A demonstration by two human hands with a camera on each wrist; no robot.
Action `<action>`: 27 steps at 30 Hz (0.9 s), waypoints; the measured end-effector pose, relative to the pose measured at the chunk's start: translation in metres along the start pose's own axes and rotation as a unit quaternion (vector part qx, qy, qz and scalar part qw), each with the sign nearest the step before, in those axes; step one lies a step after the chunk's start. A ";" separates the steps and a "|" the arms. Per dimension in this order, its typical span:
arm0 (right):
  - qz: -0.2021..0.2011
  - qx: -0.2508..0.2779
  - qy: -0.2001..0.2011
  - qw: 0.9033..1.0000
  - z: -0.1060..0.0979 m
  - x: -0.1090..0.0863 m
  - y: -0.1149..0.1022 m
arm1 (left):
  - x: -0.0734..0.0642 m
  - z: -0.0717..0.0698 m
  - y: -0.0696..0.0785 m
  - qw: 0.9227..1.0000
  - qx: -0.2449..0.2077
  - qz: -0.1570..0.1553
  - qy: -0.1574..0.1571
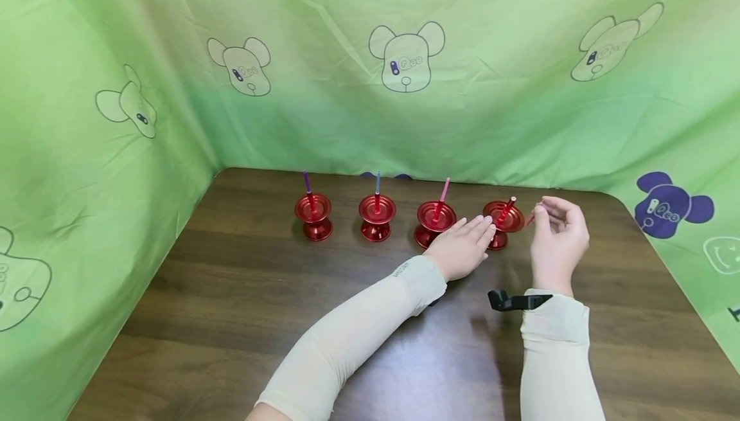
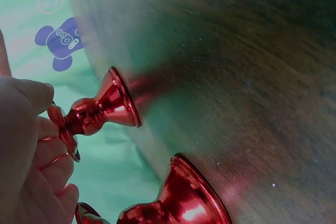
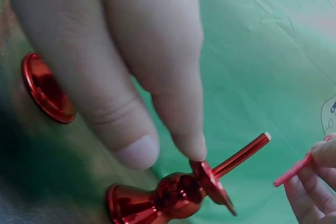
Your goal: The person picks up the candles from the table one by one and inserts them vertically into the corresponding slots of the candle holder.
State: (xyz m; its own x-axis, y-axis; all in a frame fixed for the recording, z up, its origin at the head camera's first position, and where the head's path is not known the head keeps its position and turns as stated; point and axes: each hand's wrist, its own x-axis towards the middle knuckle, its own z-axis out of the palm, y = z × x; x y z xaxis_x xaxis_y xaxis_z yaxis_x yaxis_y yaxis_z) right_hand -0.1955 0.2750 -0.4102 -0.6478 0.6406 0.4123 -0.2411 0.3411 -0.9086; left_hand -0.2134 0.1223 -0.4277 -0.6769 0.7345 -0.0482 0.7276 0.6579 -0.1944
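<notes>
My left hand [image 1: 462, 247] stretches palm down to the rightmost red metal candle holder [image 1: 498, 241], its straight fingers touching the rim of the dish; my left wrist view shows the same holder [image 2: 86, 116] at the fingertips. From this holder's dish a red tube with a pale top [image 3: 242, 155] rises at a slant. Just right of it, my right hand [image 1: 559, 234] pinches a thin pinkish-red candle [image 3: 293, 172] between thumb and fingers, apart from the tube. Part of the candle is hidden by the fingers.
Left of my hands stand three like holders in a row: one with a purple candle [image 1: 306, 182], one with a blue candle [image 1: 378, 183], and one with a pink candle [image 1: 444, 189]. Green printed cloth [image 1: 324, 119] hangs along the back and sides of the wooden table [image 1: 231, 305].
</notes>
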 end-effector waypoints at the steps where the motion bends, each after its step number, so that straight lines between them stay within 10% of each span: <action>1: -0.005 0.004 -0.001 1.000 0.001 0.002 0.000 | 0.000 0.000 0.000 1.000 -0.001 0.000 -0.001; 27: -0.041 -0.017 -0.069 0.997 0.021 0.025 -0.016 | 0.003 0.002 0.001 1.000 0.000 -0.009 -0.004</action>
State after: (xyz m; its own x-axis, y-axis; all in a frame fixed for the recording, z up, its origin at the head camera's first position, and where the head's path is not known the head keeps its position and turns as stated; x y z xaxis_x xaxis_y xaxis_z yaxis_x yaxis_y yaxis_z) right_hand -0.2234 0.2709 -0.3864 -0.7202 0.5101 0.4702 -0.2748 0.4126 -0.8685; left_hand -0.2149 0.1250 -0.4303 -0.6908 0.7211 -0.0521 0.7151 0.6709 -0.1962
